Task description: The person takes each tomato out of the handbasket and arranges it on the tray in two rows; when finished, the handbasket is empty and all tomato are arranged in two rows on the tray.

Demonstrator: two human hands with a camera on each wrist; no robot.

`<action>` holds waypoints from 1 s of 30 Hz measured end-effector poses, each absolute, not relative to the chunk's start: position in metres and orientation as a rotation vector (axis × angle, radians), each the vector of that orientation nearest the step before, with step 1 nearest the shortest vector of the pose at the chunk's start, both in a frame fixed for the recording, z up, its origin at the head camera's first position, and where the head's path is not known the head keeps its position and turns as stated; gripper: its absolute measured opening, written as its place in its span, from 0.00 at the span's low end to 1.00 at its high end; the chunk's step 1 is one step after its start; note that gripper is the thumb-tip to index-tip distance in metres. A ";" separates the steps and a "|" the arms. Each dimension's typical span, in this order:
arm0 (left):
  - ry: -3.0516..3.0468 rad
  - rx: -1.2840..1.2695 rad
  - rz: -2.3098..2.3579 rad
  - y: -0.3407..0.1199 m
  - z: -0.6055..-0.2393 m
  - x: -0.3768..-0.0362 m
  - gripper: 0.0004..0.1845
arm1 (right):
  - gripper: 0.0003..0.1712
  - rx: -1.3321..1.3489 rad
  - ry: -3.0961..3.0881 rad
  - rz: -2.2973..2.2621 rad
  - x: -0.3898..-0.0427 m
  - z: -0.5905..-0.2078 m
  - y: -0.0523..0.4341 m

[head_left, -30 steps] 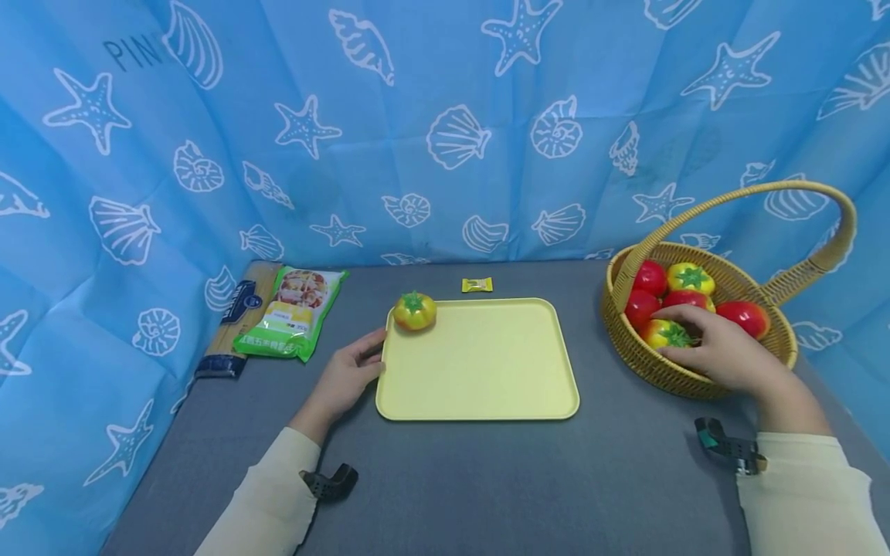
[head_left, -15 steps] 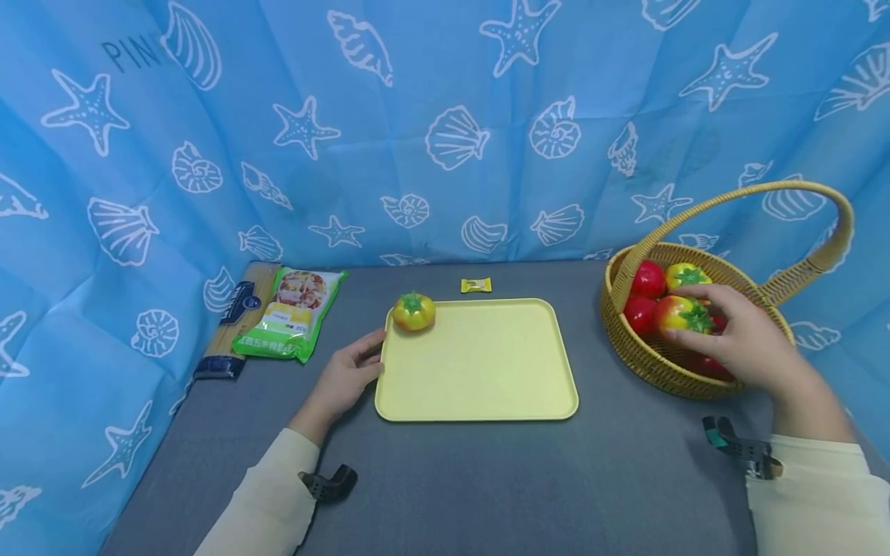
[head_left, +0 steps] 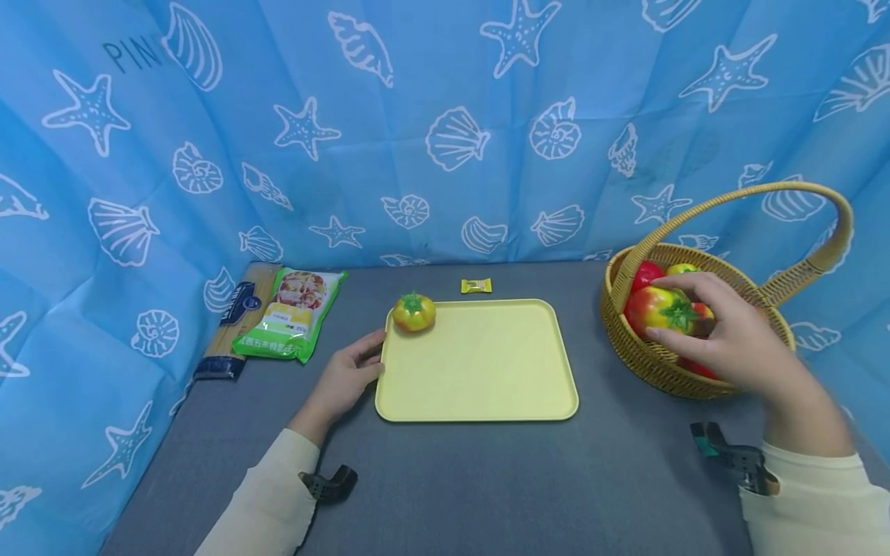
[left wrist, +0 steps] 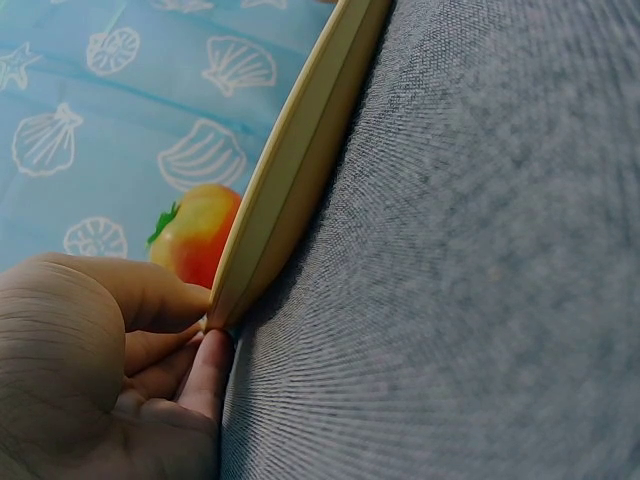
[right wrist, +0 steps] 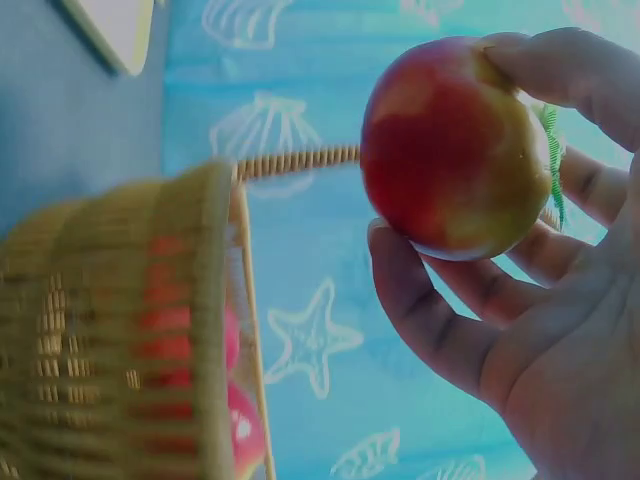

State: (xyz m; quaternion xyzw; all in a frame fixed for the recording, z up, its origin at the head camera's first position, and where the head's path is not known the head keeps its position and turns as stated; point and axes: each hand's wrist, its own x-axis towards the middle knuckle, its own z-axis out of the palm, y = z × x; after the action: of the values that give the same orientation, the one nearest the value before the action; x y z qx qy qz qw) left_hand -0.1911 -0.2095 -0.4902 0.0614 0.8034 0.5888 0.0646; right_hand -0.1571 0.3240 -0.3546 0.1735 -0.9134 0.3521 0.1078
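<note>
In the head view, my right hand (head_left: 737,332) holds a red-and-yellow tomato (head_left: 652,313) with a green leafy top above the wicker basket (head_left: 643,367). The right wrist view shows this tomato (right wrist: 450,150) between thumb and curled fingers, clear of the basket (right wrist: 110,330). My left hand (head_left: 344,380) is at the left edge of the pale yellow tray (head_left: 480,371). Seen from the left wrist, its thumb and fingertips pinch the tray rim (left wrist: 285,170). A second tomato (head_left: 414,312), more yellow, sits at the tray's far left corner.
Red fruits (head_left: 647,274) and another yellow tomato (head_left: 683,269) lie in the basket, whose tall handle (head_left: 758,188) arches over it. A small yellow packet (head_left: 476,286) lies behind the tray. At the left are a green food bag (head_left: 292,313) and a noodle pack (head_left: 232,332). A blue curtain (head_left: 417,116) hangs behind.
My right hand has lifted the tomato up from among the basket's fruits, and it now shows slightly farther left than half a second ago. The left hand and tray have stayed put.
</note>
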 end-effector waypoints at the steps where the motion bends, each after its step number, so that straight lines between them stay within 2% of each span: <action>1: 2.425 0.183 1.778 -0.210 -0.491 -0.191 0.32 | 0.39 0.535 -2.671 1.040 -0.156 -0.354 0.320; 10: 2.429 0.196 1.779 -0.210 -0.490 -0.191 0.32 | 0.41 0.777 -2.588 1.058 -0.161 -0.364 0.278; 16: 2.434 0.189 1.775 -0.210 -0.490 -0.192 0.32 | 0.40 0.842 -2.587 1.176 -0.171 -0.381 0.250; 24: 2.432 0.190 1.772 -0.209 -0.488 -0.191 0.33 | 0.32 0.873 -2.617 1.213 -0.185 -0.405 0.216; 30: 2.428 0.203 1.781 -0.208 -0.486 -0.190 0.33 | 0.31 0.902 -2.645 1.233 -0.199 -0.404 0.187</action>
State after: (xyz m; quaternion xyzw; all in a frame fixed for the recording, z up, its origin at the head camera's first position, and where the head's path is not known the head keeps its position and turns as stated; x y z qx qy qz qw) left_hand -0.1904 -0.2084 -0.4864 0.0672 0.8030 0.5889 0.0620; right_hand -0.1988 0.1869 -0.4045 0.2949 -0.8651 0.4034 0.0433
